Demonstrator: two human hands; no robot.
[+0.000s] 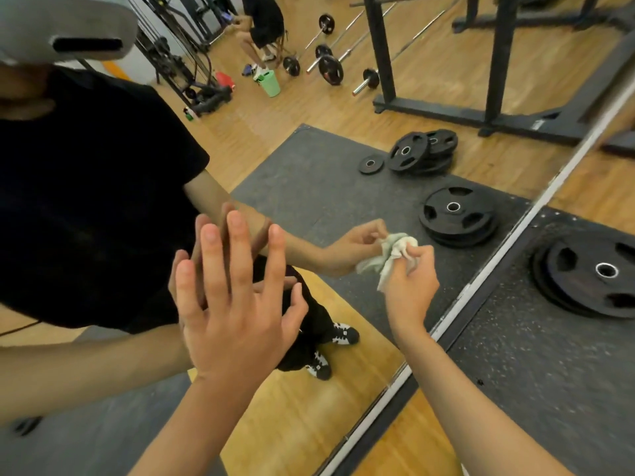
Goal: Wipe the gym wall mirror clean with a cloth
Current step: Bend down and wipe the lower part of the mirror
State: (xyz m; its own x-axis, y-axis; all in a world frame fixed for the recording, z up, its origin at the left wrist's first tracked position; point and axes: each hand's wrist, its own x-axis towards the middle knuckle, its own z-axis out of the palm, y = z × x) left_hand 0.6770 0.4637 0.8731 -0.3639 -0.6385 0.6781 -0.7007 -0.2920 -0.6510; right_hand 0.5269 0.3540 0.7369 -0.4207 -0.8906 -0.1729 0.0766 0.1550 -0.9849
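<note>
I can read no text from where I stand. The weight plates reflected in the mirror show no number I can make out. Above them, a pale sticker on the rack base is too blurred.

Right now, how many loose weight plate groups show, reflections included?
4: one real stack right of the mirror frame; reflected, its twin near the cloth, a leaning pile behind, a small plate beside it. Others possibly hidden.
</note>
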